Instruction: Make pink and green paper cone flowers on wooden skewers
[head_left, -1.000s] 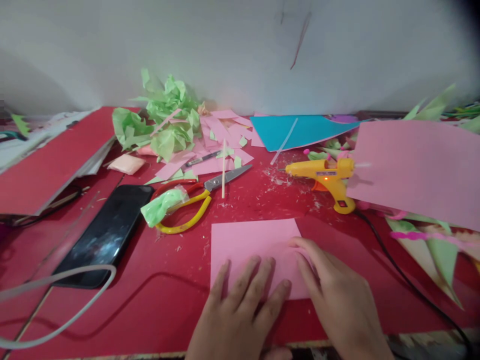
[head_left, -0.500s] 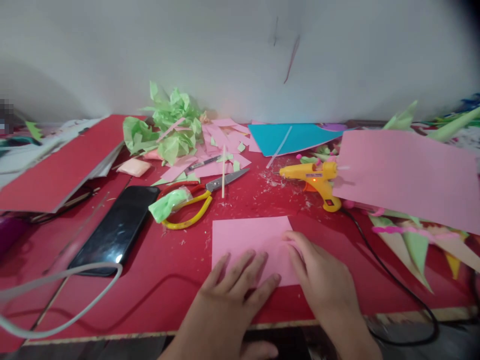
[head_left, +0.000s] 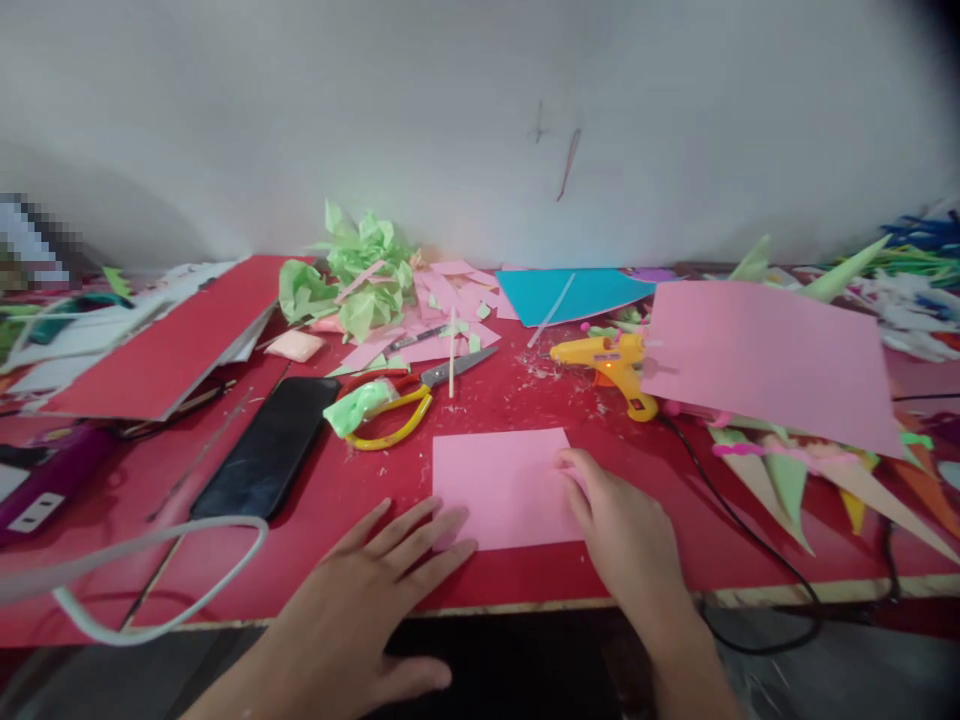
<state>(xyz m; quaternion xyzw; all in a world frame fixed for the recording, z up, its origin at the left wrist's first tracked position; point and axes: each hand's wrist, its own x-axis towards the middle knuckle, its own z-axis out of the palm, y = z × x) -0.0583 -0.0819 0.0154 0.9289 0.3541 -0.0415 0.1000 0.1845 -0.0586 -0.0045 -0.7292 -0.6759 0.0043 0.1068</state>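
A pink sheet of paper (head_left: 499, 480) lies flat near the front edge of the red table. My left hand (head_left: 367, 595) is open, fingers spread, with its fingertips over the paper's lower left corner. At the paper's right edge my right hand (head_left: 630, 530) is closed, thumb and forefinger pinching that side. Beyond the paper are yellow- and red-handled scissors (head_left: 397, 415), with a light green packet (head_left: 361, 405) on the handles. To the right, a yellow glue gun (head_left: 619, 365) lies with its small light on.
A black phone (head_left: 266, 450) and a white cable loop (head_left: 259, 545) are at left. Crumpled green paper (head_left: 367, 290), pink scraps and a blue sheet (head_left: 577, 290) line the back. At right lies a large pink sheet (head_left: 772, 360); a black cord (head_left: 739, 520) runs over the table edge.
My left hand has slid left and toward me, from the middle of the paper to its lower left corner. My right hand keeps its pinch. The camera view has shifted slightly.
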